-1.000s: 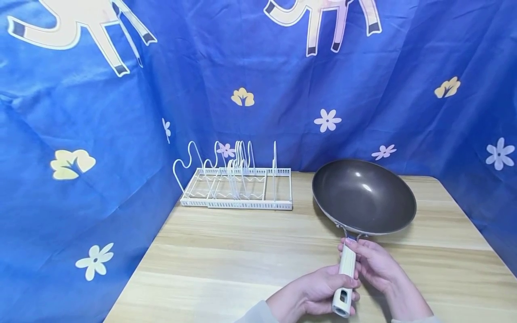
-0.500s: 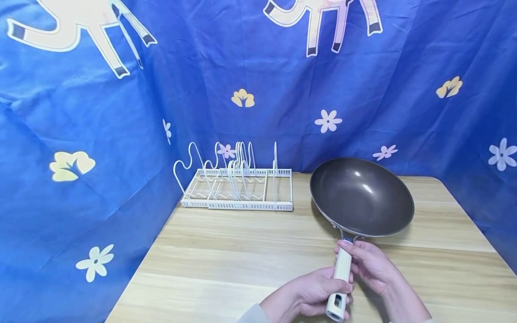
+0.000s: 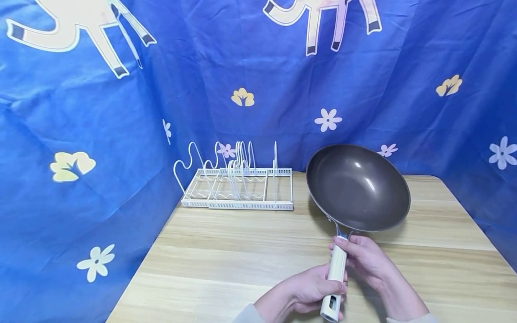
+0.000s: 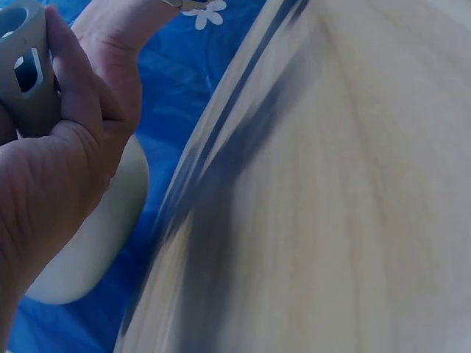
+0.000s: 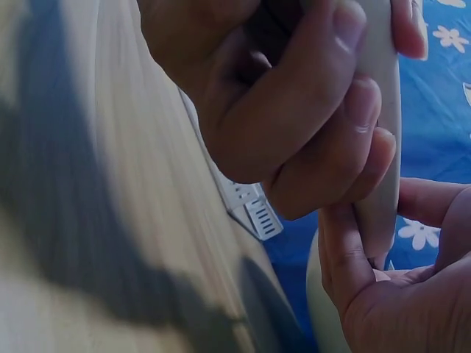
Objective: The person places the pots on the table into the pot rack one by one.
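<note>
Both grips curl round the smooth cream handle (image 3: 334, 282): left hand (image 3: 307, 291) low, right hand (image 3: 365, 260) higher. Dark round wok (image 3: 357, 188) tilts above the wooden surface (image 3: 226, 255); white wire rack (image 3: 238, 186) stands well apart, far-left.

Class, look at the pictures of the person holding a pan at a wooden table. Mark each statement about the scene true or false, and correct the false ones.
1. Both hands grip the pan's handle. True.
2. The left hand holds nearer the handle's end than the right hand. True.
3. The pan holds food. False: it is empty.
4. The white rack stands to the right of the pan. False: to its left.
5. The pan sits in the rack. False: it is held beside it.
</note>
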